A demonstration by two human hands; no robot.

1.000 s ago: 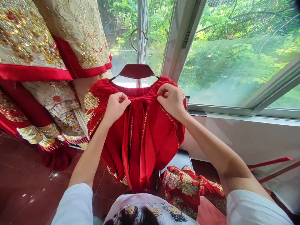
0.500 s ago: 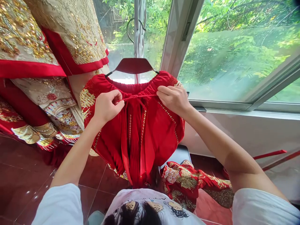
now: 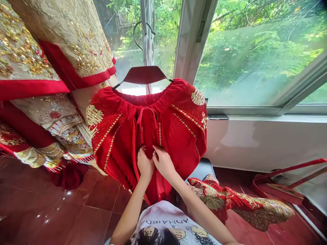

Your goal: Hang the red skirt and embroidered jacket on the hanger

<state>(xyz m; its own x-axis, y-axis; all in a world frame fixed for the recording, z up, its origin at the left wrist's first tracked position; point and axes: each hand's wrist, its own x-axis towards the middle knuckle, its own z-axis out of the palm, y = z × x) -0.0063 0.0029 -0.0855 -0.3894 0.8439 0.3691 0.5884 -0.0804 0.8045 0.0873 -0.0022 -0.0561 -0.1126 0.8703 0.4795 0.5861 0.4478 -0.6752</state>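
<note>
A red skirt with gold beaded lines and gold embroidery hangs by its gathered waist from a dark red hanger. At the waist's front middle, a thin red drawstring is tied, with short lengths hanging down. My left hand and my right hand are side by side below it, against the skirt's middle front. Both have bent, closed fingers pinching red cloth there; whether cord ends are also between the fingertips is hidden.
Beaded cream-and-gold garments with red borders hang at the left. A red-and-gold embroidered garment drapes over a grey chair at lower right. A dark phone-like slab lies on the window sill. A red dustpan-like object stands by the wall.
My hands have let go of the stretched drawstring at the waist and moved down and inward to the skirt's front. The cord now hangs slack instead of taut sideways.
</note>
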